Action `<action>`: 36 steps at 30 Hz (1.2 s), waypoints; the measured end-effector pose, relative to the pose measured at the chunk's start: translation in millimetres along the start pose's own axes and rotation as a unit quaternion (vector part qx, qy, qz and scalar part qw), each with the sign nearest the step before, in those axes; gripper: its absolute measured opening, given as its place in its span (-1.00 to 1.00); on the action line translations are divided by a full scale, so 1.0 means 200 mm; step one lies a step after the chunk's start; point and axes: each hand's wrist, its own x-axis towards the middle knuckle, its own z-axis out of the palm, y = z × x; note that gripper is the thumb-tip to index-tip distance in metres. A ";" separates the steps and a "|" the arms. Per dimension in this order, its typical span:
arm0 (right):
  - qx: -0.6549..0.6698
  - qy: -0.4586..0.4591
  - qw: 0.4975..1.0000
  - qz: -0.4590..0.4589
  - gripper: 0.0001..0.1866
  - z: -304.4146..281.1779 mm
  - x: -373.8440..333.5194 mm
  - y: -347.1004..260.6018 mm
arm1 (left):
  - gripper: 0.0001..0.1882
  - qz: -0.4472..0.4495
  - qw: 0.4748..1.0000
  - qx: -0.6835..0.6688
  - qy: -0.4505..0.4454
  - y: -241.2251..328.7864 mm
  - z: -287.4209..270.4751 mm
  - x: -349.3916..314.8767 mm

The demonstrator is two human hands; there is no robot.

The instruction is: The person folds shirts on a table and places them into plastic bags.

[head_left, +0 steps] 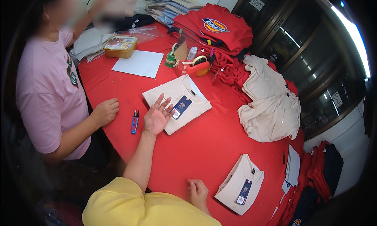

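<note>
My left hand [156, 118] is palm up with its fingers stretched out, over the edge of a folded cream shirt [176, 90]. Nothing lies in its palm. A navy hang tag [183, 105] on that shirt is beside my fingertips. Blue-handled thread snips [134, 122] lie on the table left of this hand. Near the front edge my right hand [198, 190] rests with its fingers loosely curled and nothing visible in them. To its right is a second folded cream shirt [231, 185], also carrying a navy hang tag [244, 191].
A co-worker in a pink shirt [51, 104] stands at the left, one hand [106, 111] on the red-covered table [176, 155]. Toward the back are a yellow-lidded tub [121, 46], white sheet [139, 63], tape dispenser [192, 67] and red garments [218, 27]. Loose cream garments [271, 108] lie at the right.
</note>
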 end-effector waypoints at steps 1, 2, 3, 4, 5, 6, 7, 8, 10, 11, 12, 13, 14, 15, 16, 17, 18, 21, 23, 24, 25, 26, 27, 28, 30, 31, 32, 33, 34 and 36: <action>0.001 0.000 1.000 0.001 -0.88 0.00 0.00 0.00 | -0.21 -0.001 1.000 0.000 -0.002 0.00 0.00 0.00; 0.002 0.001 1.000 0.002 -0.88 0.00 0.00 0.00 | -0.21 0.000 1.000 -0.001 -0.004 0.00 -0.01 0.00; 0.002 0.000 1.000 0.001 -0.88 0.00 0.00 -0.01 | -0.21 0.002 1.000 -0.002 -0.005 0.00 -0.01 0.00; 0.002 -0.001 1.000 0.000 -0.88 0.00 0.00 -0.01 | -0.21 0.003 1.000 -0.003 -0.006 0.00 -0.01 0.00; 0.002 -0.001 1.000 -0.001 -0.88 0.00 0.00 -0.02 | -0.21 0.003 1.000 -0.001 -0.002 0.00 -0.01 0.00; 0.001 0.000 1.000 -0.004 -0.88 0.00 0.00 -0.02 | -0.21 0.003 1.000 0.001 0.002 0.00 0.00 0.00; 0.000 0.002 1.000 -0.006 -0.88 0.00 0.00 -0.02 | -0.21 0.002 1.000 0.003 0.005 -0.01 0.00 0.00; -0.001 0.003 1.000 -0.008 -0.88 0.00 0.00 -0.02 | -0.20 0.003 1.000 0.007 0.008 -0.01 0.00 0.00; 0.002 0.004 1.000 -0.007 -0.88 0.00 0.00 -0.01 | -0.18 0.002 1.000 0.015 0.009 0.00 0.00 0.00; 0.003 0.005 1.000 -0.007 -0.88 0.00 0.00 -0.02 | -0.17 0.006 1.000 0.006 0.006 0.00 0.00 0.00; 0.007 0.006 1.000 -0.005 -0.88 0.00 0.00 -0.02 | -0.16 0.010 1.000 -0.003 0.002 0.00 0.02 0.00; 0.010 0.007 1.000 -0.003 -0.88 0.00 0.00 -0.02 | -0.15 0.013 1.000 -0.012 -0.001 0.00 0.04 0.00; 0.014 0.008 1.000 -0.001 -0.88 0.00 0.00 -0.02 | -0.13 0.020 1.000 -0.014 -0.013 0.00 0.04 0.00; 0.005 0.004 1.000 -0.006 -0.88 -0.01 -0.01 -0.02 | -0.13 0.026 0.999 -0.029 -0.019 0.01 0.04 0.00; -0.003 0.000 1.000 -0.010 -0.88 -0.01 0.00 -0.03 | -0.12 0.032 0.998 -0.045 -0.025 0.01 0.04 0.00; -0.012 -0.005 1.000 -0.015 -0.88 -0.02 0.00 -0.03 | -0.12 0.038 0.997 -0.061 -0.031 0.02 0.05 0.00; -0.006 0.001 1.000 -0.011 -0.88 -0.02 0.00 -0.03 | -0.12 0.045 0.996 -0.056 -0.044 0.03 0.06 -0.01; 0.011 0.010 1.000 0.003 -0.88 -0.01 0.00 -0.03 | -0.12 0.066 0.991 -0.113 -0.041 0.04 0.06 -0.01; 0.022 0.007 1.000 0.016 -0.89 -0.01 -0.01 -0.04 | -0.13 0.096 0.984 -0.149 -0.015 0.04 0.09 -0.01; 0.022 0.006 1.000 0.017 -0.89 -0.02 -0.01 -0.04 | -0.14 0.114 0.981 -0.159 0.007 0.05 0.10 -0.01; 0.021 0.004 1.000 0.018 -0.89 -0.02 -0.01 -0.04 | -0.15 0.132 0.977 -0.168 0.029 0.06 0.11 -0.01; 0.021 0.002 1.000 0.018 -0.89 -0.02 0.00 -0.04 | -0.16 0.138 0.974 -0.175 0.042 0.07 0.13 0.00; 0.023 0.003 1.000 0.017 -0.89 -0.02 0.00 -0.04 | -0.17 0.144 0.971 -0.183 0.056 0.09 0.14 0.01; 0.026 0.005 1.000 0.015 -0.89 -0.02 0.00 -0.04 | -0.18 0.151 0.968 -0.190 0.069 0.11 0.16 0.01; 0.034 0.008 0.999 0.014 -0.89 -0.01 -0.01 -0.03 | -0.21 0.157 0.965 -0.201 0.065 0.15 0.19 -0.01; 0.040 0.010 0.999 0.015 -0.88 -0.01 -0.01 -0.03 | -0.22 0.161 0.963 -0.207 0.063 0.17 0.20 -0.01; 0.045 0.011 0.999 0.016 -0.88 -0.01 -0.01 -0.03 | -0.23 0.161 0.964 -0.205 0.058 0.18 0.21 -0.02; 0.044 0.008 0.999 0.013 -0.88 -0.01 -0.01 -0.03 | -0.25 0.163 0.964 -0.204 0.055 0.20 0.22 -0.04; 0.042 0.005 0.999 0.009 -0.87 -0.01 -0.01 -0.03 | -0.26 0.165 0.964 -0.203 0.052 0.21 0.23 -0.04; 0.042 0.001 0.999 0.008 -0.86 -0.01 -0.02 -0.03 | -0.27 0.166 0.965 -0.196 0.055 0.22 0.25 -0.05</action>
